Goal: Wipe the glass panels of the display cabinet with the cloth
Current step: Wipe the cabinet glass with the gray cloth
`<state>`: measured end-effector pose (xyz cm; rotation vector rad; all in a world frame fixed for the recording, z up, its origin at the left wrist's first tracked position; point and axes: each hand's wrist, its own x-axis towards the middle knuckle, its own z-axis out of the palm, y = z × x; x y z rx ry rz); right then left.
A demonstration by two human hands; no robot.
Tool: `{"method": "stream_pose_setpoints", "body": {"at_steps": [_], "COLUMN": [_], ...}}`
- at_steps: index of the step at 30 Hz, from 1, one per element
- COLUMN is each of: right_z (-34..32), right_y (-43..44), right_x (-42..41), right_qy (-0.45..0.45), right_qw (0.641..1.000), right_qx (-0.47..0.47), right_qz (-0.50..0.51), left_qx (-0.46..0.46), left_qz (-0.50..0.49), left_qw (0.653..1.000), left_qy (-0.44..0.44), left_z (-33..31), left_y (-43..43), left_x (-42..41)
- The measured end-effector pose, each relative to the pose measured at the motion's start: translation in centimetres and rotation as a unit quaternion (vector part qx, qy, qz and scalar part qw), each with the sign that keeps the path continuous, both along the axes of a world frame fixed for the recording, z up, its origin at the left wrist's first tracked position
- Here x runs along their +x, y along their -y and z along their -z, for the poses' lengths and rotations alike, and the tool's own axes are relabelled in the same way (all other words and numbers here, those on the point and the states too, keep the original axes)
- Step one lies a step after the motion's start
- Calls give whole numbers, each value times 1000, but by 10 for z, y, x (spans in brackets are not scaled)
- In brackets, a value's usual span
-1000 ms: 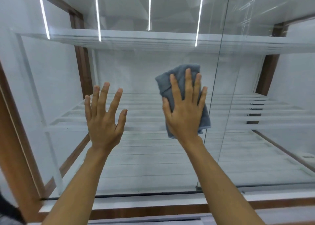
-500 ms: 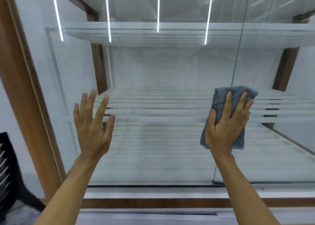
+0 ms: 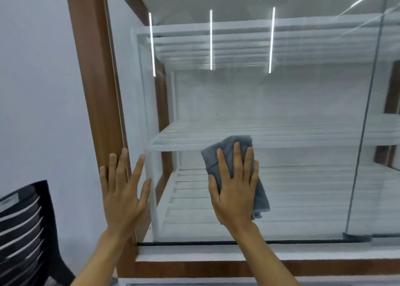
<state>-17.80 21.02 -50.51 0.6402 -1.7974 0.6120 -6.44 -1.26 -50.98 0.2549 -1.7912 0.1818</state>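
The display cabinet [image 3: 101, 73] fills nearly everything ahead of the hands, a tall case with a brown wooden frame whose left post rises just behind the left hand's fingertips. Its front is glass: the glass panel [image 3: 270, 103] in front of both hands runs from that post across to a thin vertical seam well to the right of the right hand, where a second pane begins. Bright strip lights reflect in the glass above the hands. Behind the pane sit white slatted shelves [image 3: 281, 134], one level just above the right hand's fingertips, another lower down behind the wrist, a third high overhead. A pale wall stands to the left of the left hand, and a black slatted chair [image 3: 23, 231] sits low on that same side, well apart from the cabinet post. The grey cloth [image 3: 225, 151] lies flat against the glass under the right hand, its folded top showing above the fingers and a loose corner hanging below the palm's right edge. The right hand [image 3: 234, 190] is spread flat, palm pressing the cloth to the pane, fingers pointing up. The left hand [image 3: 123, 190] is spread wide and holds nothing, fingers up, overlapping the wooden post and the glass edge; whether it touches them I cannot tell.
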Motion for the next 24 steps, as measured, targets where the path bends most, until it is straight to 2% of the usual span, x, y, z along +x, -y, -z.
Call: {"method": "stream_pose_setpoints", "body": {"at_steps": [7, 19, 24], "right_z": [-13, -11, -19], "right_y": [63, 78, 112], "right_x": [24, 18, 33], "right_qy": [-24, -59, -82], "right_qw": [999, 997, 996], "right_qx": [-29, -54, -18], "right_qz": [-17, -9, -13], "left_qx": [-12, -4, -13], "left_qz": [-7, 8, 9], "left_qw": [999, 997, 996], "left_qy": [-35, -78, -84], "left_z": [4, 7, 6], "left_y": [-2, 7, 9], "left_x": [-4, -7, -6]}}
